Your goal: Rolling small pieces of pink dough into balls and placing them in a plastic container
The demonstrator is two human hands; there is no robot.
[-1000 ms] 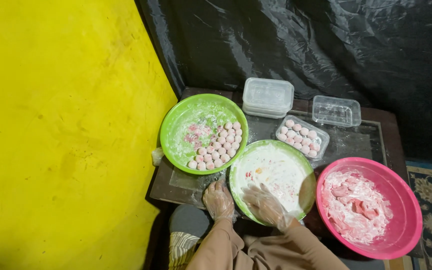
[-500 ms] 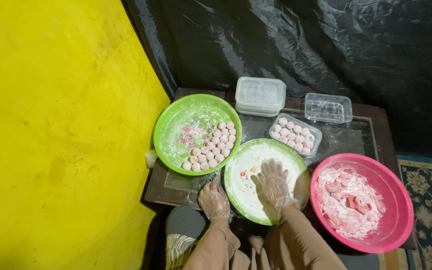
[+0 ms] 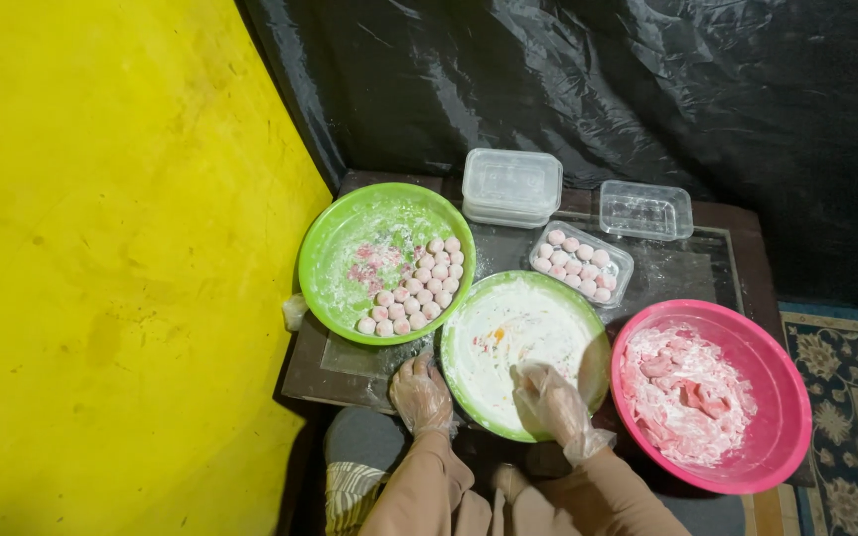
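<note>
I have one view only, from the head camera, looking steeply down from above my own arms at a small dark table (image 3: 727,248) pushed into the corner between a yellow wall (image 3: 101,248) and black sheeting (image 3: 598,89), at arm's reach.

Dark table (image 3: 717,260); bowls (image 3: 325,263); clear tubs (image 3: 511,181)

Table (image 3: 350,382) mostly hidden under bowls (image 3: 386,260)

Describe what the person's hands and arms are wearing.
Both the left hand and the right hand wear thin, clear, crinkled plastic gloves dusted with white flour, the right one bunched loosely at the wrist. Both arms are covered by long tan-brown sleeves.
</note>
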